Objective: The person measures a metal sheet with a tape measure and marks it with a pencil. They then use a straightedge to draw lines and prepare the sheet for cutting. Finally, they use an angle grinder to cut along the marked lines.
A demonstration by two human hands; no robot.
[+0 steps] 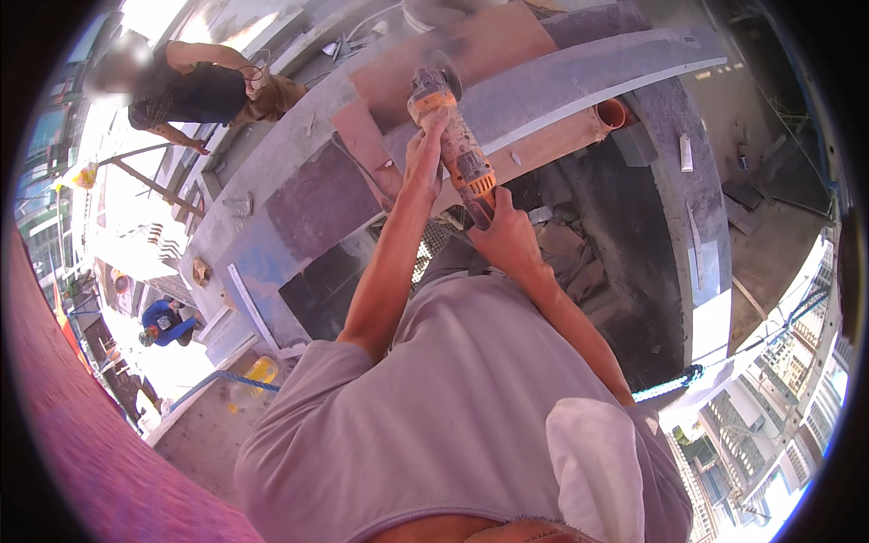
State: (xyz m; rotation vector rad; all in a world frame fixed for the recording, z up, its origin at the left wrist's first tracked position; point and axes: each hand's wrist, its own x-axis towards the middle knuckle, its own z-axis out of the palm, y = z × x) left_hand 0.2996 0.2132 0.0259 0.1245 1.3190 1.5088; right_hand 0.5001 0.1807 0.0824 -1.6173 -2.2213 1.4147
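Observation:
Both my hands are on a dusty orange and dark angle grinder [466, 149]. My left hand [427, 149] is closed round its body near the head. My right hand [503, 231] wraps the rear end, close to my waist. At the far end, the cutting disc [446, 74] stands by a reddish-brown slab [480, 45]. A long curved grey slab [579, 86] lies to the right of the grinder head. Whether the disc touches either slab I cannot tell.
An orange pipe [612, 113] opens beside the curved slab. A dark recess [625, 244] with rubble lies by my right arm. A white tube [686, 152] rests on the right ledge. At the left are a co-worker [204, 90], a metal straightedge [253, 308] and a yellowish bottle [253, 382].

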